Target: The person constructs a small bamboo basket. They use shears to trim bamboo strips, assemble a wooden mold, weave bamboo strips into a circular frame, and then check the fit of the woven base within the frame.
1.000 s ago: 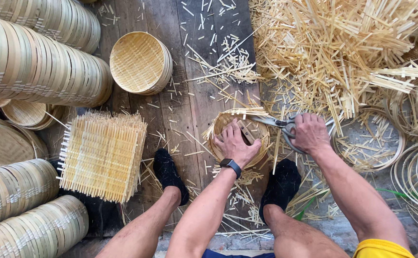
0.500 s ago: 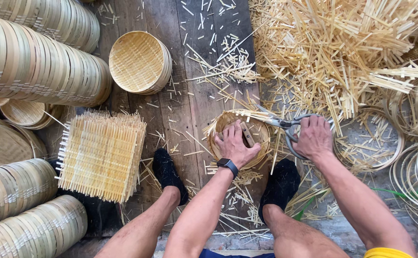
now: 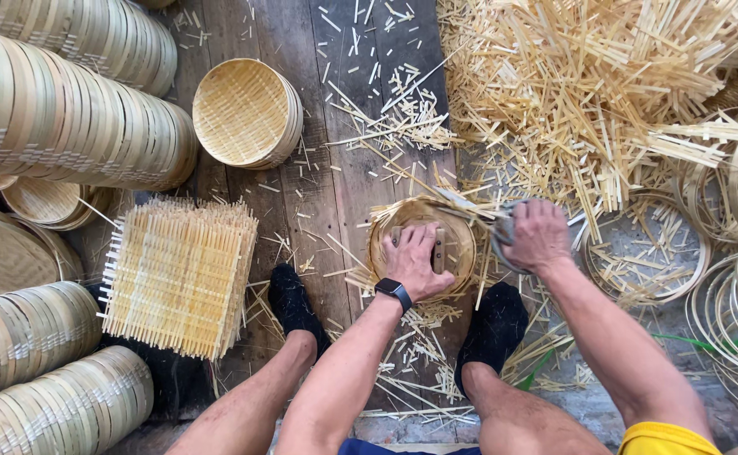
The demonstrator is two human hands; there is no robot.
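Basket (image 3: pixel 461 232) at frame centre, between the feet, pressed flat under left hand (image 3: pixel 415 263); right hand (image 3: pixel 537 234) just right, closed around shears (image 3: pixel 497 226) at rim.

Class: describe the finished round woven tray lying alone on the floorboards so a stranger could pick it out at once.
Start at the long rows of stacked bamboo hoops along the left. Just right of the upper row, on the dark floorboards, lies the round woven tray. Unlike the square mats below, it is circular, rimmed and trimmed.

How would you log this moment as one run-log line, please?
left hand: pressing round bamboo tray | right hand: scissors at rim
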